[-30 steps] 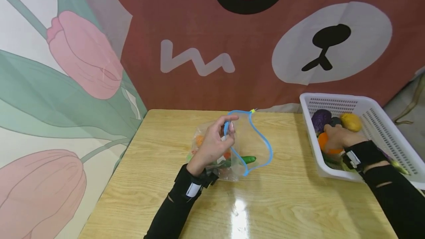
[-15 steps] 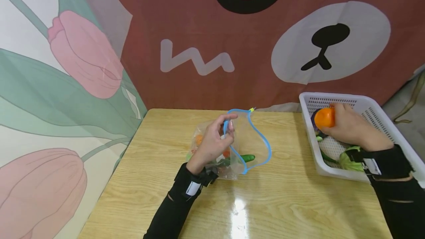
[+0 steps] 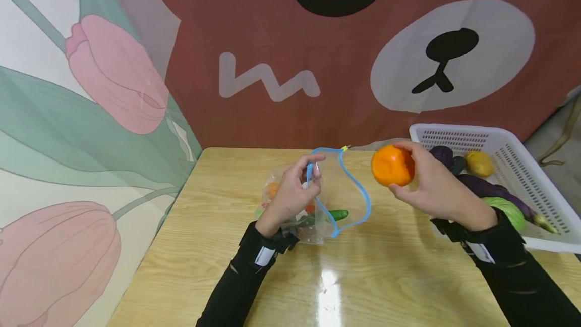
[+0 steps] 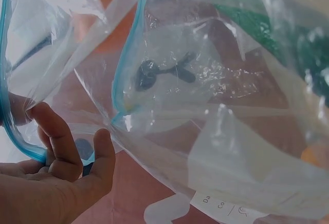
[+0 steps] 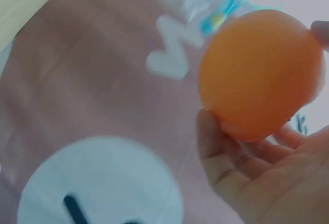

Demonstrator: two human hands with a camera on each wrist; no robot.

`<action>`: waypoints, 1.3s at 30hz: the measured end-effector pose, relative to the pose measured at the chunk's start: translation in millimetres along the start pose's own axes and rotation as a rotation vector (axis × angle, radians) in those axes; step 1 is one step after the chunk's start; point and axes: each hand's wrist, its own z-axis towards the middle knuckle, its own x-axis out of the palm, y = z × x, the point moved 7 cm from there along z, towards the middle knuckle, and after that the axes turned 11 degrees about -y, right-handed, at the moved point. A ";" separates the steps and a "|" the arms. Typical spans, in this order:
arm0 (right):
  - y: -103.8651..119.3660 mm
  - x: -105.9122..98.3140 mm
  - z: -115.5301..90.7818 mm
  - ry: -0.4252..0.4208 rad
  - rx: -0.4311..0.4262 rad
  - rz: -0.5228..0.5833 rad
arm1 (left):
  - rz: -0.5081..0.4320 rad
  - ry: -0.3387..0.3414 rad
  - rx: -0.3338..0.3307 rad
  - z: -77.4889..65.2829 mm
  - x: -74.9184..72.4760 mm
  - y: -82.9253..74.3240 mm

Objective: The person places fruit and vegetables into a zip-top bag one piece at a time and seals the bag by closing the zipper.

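Note:
My left hand (image 3: 292,196) grips the blue rim of a clear zip bag (image 3: 368,201), whose mouth gapes toward the right. In the left wrist view, fingers curl at the blue edge. Seen through the plastic are a long green vegetable (image 3: 338,215) and several orange and red pieces, partly hidden behind the hand. My right hand (image 3: 438,185) holds a smooth, squat orange persimmon (image 3: 391,165) between thumb and fingers, raised over the table just right of the bag mouth. The right wrist view shows the fingertips around the persimmon's side and underside.
A white perforated basket (image 3: 540,165) stands at the right, holding a yellow lemon-like item (image 3: 479,163), a long purple eggplant (image 3: 485,185), a pale green cabbage (image 3: 506,211) and dark items. A printed cloth (image 3: 272,125) hangs behind the wooden table (image 3: 181,266).
My right hand has lifted the persimmon out of the basket and carried it left toward the bag. The left hand has kept its place on the bag rim.

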 end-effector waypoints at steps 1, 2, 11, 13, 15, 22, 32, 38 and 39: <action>7.1 3.0 0.9 -0.002 -0.043 0.020 | 0.000 -0.002 0.001 0.4 -0.2 -0.3; 13.1 6.3 2.0 -0.005 -0.085 0.027 | 0.001 -0.004 0.002 0.9 -0.4 -0.7; 58.2 42.4 6.7 0.021 -0.444 0.082 | 0.005 0.008 -0.033 -1.0 0.6 -22.4; 64.0 51.6 6.3 0.057 -0.480 0.074 | 0.010 0.003 -0.028 -1.6 -0.5 -31.1; 67.8 58.4 6.6 0.082 -0.503 0.060 | 0.017 -0.010 -0.027 -1.9 -2.3 -35.4; 73.3 66.4 10.0 0.118 -0.534 -0.056 | 0.003 -0.024 -0.039 -1.5 -6.3 -36.8; 72.3 88.0 10.5 0.231 -0.598 -0.339 | -0.019 -0.020 -0.053 -1.7 -4.9 -37.2; 77.2 98.7 14.5 0.228 -0.671 -0.390 | -0.023 -0.007 -0.065 -1.3 -2.9 -36.9; 77.4 100.0 15.8 0.227 -0.679 -0.395 | -0.024 -0.007 -0.067 -1.2 -2.7 -36.9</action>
